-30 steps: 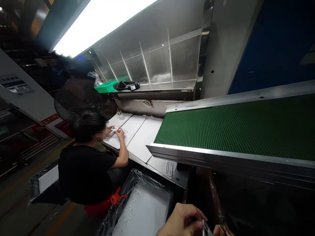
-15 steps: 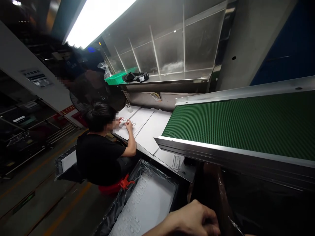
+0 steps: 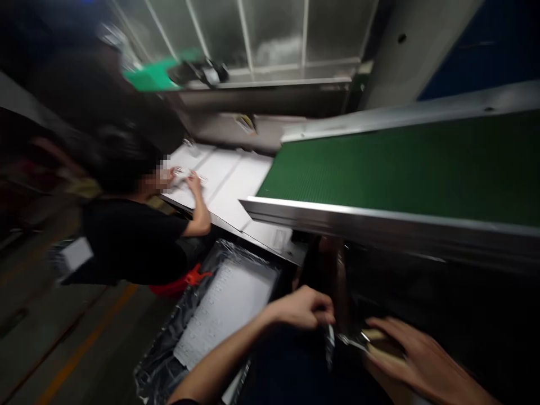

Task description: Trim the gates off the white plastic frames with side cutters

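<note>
My left hand (image 3: 301,308) reaches forward below the conveyor, fingers pinched on the edge of a thin clear plastic film (image 3: 330,339) over a dark box opening. My right hand (image 3: 415,357) lies at the lower right, fingers stretched over a brownish cardboard edge (image 3: 377,337) beside the film. The picture is smeared by motion, so the exact grip of the right hand is unclear.
A green conveyor belt (image 3: 400,163) with a steel rim (image 3: 379,222) runs above my hands. A seated co-worker in black (image 3: 126,236) handles small white parts on a white table (image 3: 236,185). A plastic-lined box of white trays (image 3: 228,301) stands on the floor.
The camera has tilted down and left. Both my hands have come further into view: the left forearm now reaches forward and the right hand appears at the lower right.
</note>
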{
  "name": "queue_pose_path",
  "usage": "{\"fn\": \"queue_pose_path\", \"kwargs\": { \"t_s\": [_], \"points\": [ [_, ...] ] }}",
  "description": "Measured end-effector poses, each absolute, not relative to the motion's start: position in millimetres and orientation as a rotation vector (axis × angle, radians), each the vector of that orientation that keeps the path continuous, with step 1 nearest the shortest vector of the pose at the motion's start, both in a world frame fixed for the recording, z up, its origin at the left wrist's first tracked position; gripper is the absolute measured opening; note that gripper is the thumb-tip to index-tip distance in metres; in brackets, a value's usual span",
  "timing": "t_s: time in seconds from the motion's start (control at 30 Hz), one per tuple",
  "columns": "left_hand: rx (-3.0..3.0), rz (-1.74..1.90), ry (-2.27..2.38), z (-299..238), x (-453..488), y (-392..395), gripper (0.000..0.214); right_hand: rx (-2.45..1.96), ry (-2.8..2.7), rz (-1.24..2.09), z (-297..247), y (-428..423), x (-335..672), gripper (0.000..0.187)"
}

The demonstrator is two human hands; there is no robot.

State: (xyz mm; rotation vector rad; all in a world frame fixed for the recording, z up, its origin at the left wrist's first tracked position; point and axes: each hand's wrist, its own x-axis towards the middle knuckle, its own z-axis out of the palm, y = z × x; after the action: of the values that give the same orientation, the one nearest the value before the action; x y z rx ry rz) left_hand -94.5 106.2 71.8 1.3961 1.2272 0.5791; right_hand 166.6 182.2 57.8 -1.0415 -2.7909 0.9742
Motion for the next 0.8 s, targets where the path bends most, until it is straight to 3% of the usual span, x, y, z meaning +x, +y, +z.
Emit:
{"fn": "queue_pose_path", "kwargs": {
  "t_s": [0.07,0.13,0.37,0.8],
  "points": [
    [1.348,0.609,1.190,71.6,-93.5,104.3,0.007,-0.928,-2.944,1.135,81.2,184.7,158.3,0.055],
    [1.303,0.620,1.139,66.8,-94.8,104.6,0.012,-0.885,-3.012,1.181,93.3,188.6,150.0,0.050],
    [1.292,0.549,1.108,58.1,-94.1,107.0,0.025,-0.934,-3.107,0.918,101.5,190.8,142.3,0.052],
    [1.351,0.469,1.117,57.2,-91.5,105.0,0.026,-0.848,-3.173,0.838,106.5,184.6,137.6,0.052]
  ]
}}
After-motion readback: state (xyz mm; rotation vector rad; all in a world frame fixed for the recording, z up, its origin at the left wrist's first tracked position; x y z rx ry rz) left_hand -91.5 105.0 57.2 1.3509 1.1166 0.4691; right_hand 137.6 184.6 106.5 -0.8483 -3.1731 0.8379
